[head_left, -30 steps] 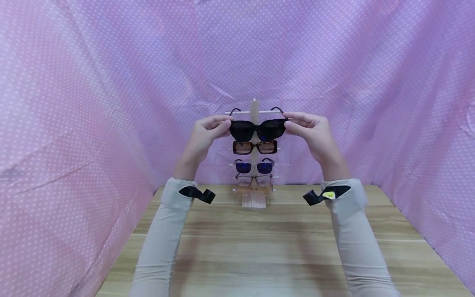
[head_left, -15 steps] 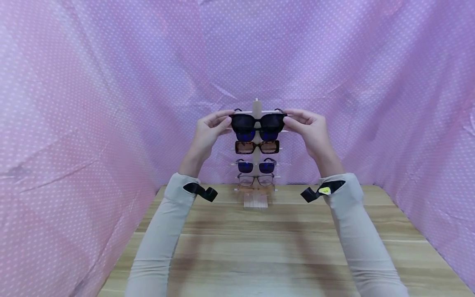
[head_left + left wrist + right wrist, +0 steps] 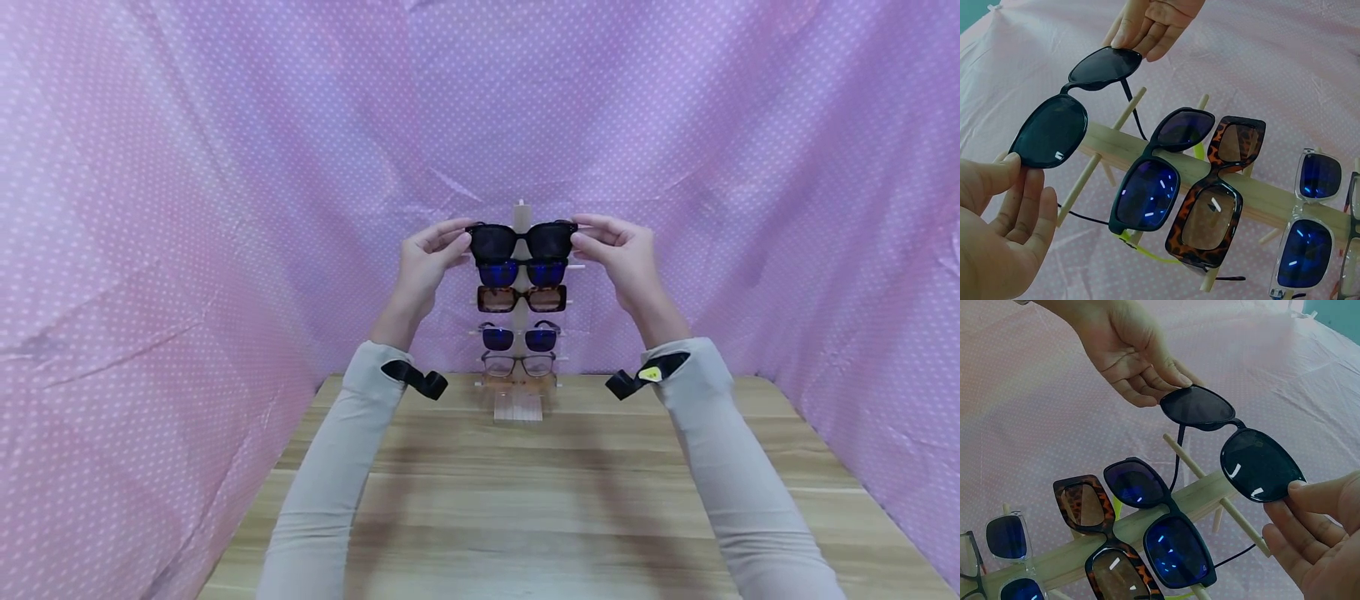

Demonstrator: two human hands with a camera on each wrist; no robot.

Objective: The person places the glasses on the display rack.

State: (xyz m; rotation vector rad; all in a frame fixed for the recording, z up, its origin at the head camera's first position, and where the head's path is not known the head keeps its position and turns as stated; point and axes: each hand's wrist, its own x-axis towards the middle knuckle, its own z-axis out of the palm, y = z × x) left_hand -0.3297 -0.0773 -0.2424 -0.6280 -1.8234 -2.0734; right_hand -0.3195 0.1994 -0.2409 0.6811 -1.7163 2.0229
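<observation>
Black sunglasses (image 3: pixel 492 242) with dark lenses are held level at the top of a wooden glasses stand (image 3: pixel 517 407). My left hand (image 3: pixel 423 267) pinches their left end between thumb and fingers. At the right end, my right hand (image 3: pixel 626 262) has the same kind of pinch. Both wrist views show the temples reaching back past the top peg (image 3: pixel 1079 187), with the front still out ahead of it. Just below hang blue-lensed sunglasses (image 3: pixel 1144 194) with yellow-green temples, partly overlapped by the black pair in the head view.
Lower on the stand hang tortoiseshell sunglasses (image 3: pixel 496 299), clear-framed sunglasses (image 3: pixel 498 339) with blue lenses, eyeglasses (image 3: pixel 498 365) and an orange-tinted pair (image 3: pixel 498 382). The stand rests at the back of a wooden table (image 3: pixel 480 517). Pink dotted cloth (image 3: pixel 225 167) surrounds it.
Both hands have raised the black sunglasses from in front of the second row to the top peg's height. The blue-lensed pair, hidden at first, has come into view beneath.
</observation>
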